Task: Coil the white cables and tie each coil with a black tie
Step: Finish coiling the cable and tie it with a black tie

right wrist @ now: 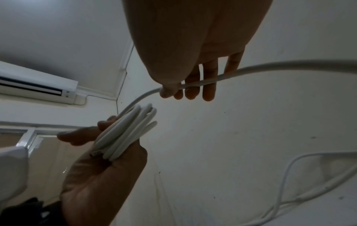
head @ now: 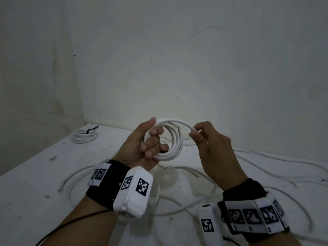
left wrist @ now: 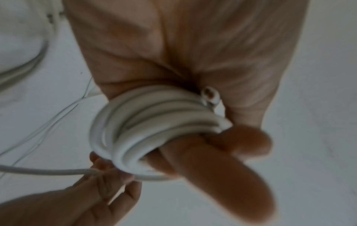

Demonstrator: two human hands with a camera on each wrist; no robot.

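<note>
My left hand [head: 150,139] grips a coil of white cable [head: 173,139] of several loops, held up above the table; the fingers pass through the loops and the thumb lies over the top. The coil [left wrist: 139,130] fills the left wrist view, with the cut cable end [left wrist: 209,95] against my palm. My right hand [head: 197,135] pinches the free run of the same cable [right wrist: 193,83] between thumb and fingers, just right of the coil [right wrist: 125,133]. The strand trails off to the right [right wrist: 309,64].
A finished coil [head: 83,136] bound with a black tie [head: 91,129] lies at the far left corner of the white table [head: 35,183]. Loose white cables [head: 177,197] sprawl over the table under my hands and to the right [head: 284,160]. Walls close in behind.
</note>
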